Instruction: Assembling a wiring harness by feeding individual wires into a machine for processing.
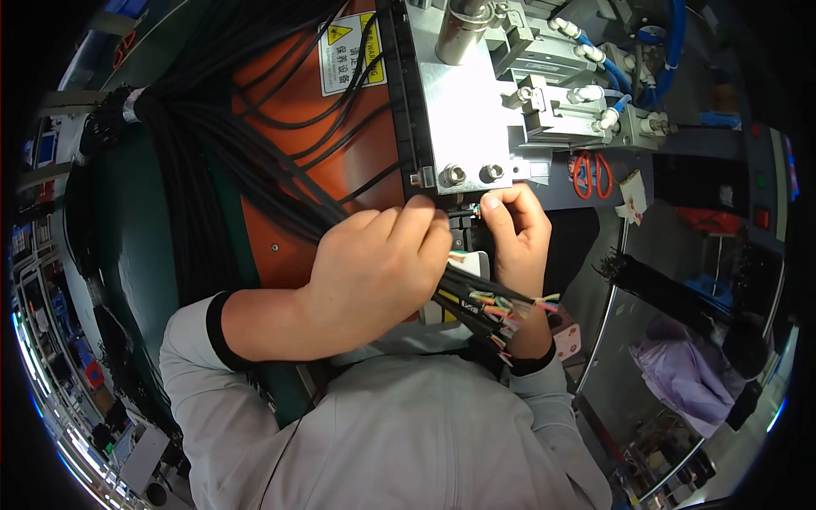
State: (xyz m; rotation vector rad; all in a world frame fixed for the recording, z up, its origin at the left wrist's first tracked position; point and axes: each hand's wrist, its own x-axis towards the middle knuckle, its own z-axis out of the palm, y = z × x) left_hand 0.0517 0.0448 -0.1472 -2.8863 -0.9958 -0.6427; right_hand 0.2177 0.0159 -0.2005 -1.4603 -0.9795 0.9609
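Observation:
My left hand (pixel 382 259) is closed around black cables (pixel 463 285) in front of the metal press. Their stripped ends fan out below it as thin coloured wires (pixel 501 314). One black cable (pixel 459 212) points right from my left fingers, just under the press's silver block (pixel 467 110). At its tip, my right hand (pixel 518 229) pinches the small coloured wire ends (pixel 476 210) between thumb and forefinger. My fingers partly hide that tip. The loose wire ends lie over my right forearm.
A thick bundle of black cables (pixel 191 187) hangs across the orange panel (pixel 289 246) at left, tied with a band (pixel 132 106). Pneumatic cylinders (pixel 561 110) with blue hoses stand at the far right. Red-handled scissors (pixel 592 174) lie beside them. Another cable bundle (pixel 671 293) is at right.

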